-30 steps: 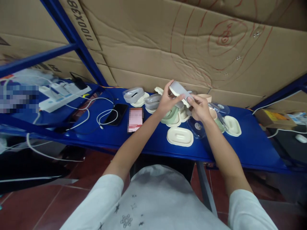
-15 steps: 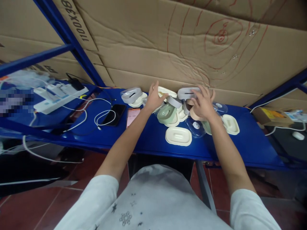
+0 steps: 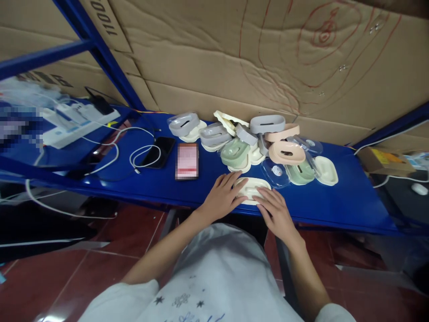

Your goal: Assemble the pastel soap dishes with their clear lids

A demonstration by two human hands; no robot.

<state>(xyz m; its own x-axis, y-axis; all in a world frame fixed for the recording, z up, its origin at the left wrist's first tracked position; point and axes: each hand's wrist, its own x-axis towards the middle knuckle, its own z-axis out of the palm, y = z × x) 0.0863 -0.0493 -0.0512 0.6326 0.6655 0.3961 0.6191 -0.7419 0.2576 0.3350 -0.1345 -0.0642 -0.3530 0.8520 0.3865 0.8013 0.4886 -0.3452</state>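
A cream oval soap dish base (image 3: 252,184) lies at the table's front edge between my two hands. My left hand (image 3: 223,197) reaches over its left end, fingers stretched and apart, the thumb near the front rim. Over the right end lie the extended fingers of my right hand (image 3: 277,212). Both hands touch the base without a closed grip. Just behind are a green soap dish (image 3: 234,152), a peach oval ring (image 3: 286,153) and a clear lid (image 3: 275,173) with a round sticker.
Grey soap dishes (image 3: 214,134), a grey ring (image 3: 267,124) and another cream base (image 3: 326,171) spread across the blue table (image 3: 348,201). To the left lie a pink-screened phone (image 3: 187,161), a black phone (image 3: 162,152), a white cable and a power strip (image 3: 80,129). Cardboard (image 3: 201,62) stands behind.
Both hands have come down from the pile at the back to the cream base in front. A peach ring now shows uncovered on the right of the pile.
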